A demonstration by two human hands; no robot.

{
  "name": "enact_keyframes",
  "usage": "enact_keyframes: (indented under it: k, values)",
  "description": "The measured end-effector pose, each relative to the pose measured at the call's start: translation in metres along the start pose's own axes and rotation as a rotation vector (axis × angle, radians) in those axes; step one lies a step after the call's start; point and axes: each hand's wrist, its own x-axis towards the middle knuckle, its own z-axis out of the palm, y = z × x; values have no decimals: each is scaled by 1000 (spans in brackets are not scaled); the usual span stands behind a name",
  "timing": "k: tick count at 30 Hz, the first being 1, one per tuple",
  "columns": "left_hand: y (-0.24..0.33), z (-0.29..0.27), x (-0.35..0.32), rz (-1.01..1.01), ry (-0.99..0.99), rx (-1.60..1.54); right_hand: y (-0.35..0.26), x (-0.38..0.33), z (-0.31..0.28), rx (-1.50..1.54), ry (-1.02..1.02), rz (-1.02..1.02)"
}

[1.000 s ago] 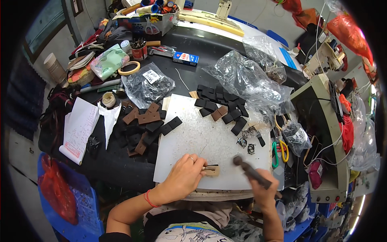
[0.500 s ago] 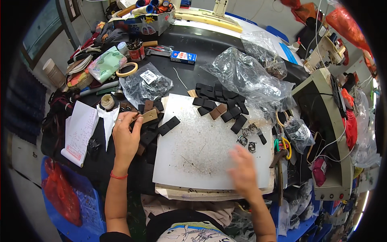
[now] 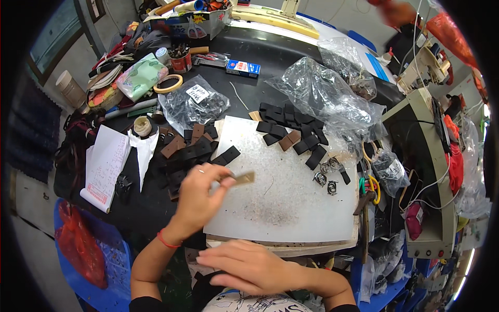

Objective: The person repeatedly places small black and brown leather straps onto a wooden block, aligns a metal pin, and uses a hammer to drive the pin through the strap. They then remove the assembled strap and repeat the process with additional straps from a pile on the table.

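Observation:
My left hand (image 3: 200,196) pinches a small tan leather piece (image 3: 246,178) between thumb and fingertips, above the left part of the white board (image 3: 312,218). My right hand (image 3: 254,266) hovers at the board's near edge, fingers stretched out, nothing in it. Black and brown folded pieces (image 3: 195,152) lie heaped just beyond my left hand. Another group of black pieces (image 3: 290,117), with a brown one (image 3: 289,140) among them, covers the board's far side. Several dark metal rings (image 3: 331,187) rest at the board's right.
Clear plastic bags (image 3: 325,93) lie at the back right. Scissors with yellow handles (image 3: 374,190) are right of the board. An open notebook (image 3: 106,161), a tape roll (image 3: 169,83) and a tin of tools (image 3: 181,60) stand left. A blue box (image 3: 243,68) sits farther back.
My left hand has come from the left heap toward the board, bringing the tan leather piece. My right hand has moved left and nearer to me, off the board's right part.

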Motion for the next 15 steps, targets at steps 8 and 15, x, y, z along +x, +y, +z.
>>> enact_keyframes:
  k: [8,15]
  values:
    - [7,51,53,194,-104,91,-99,27,-30,-279,-331,-68]
    - [-6,91,111,207,-106,228,-96,16,-32,-276,-171,-184]
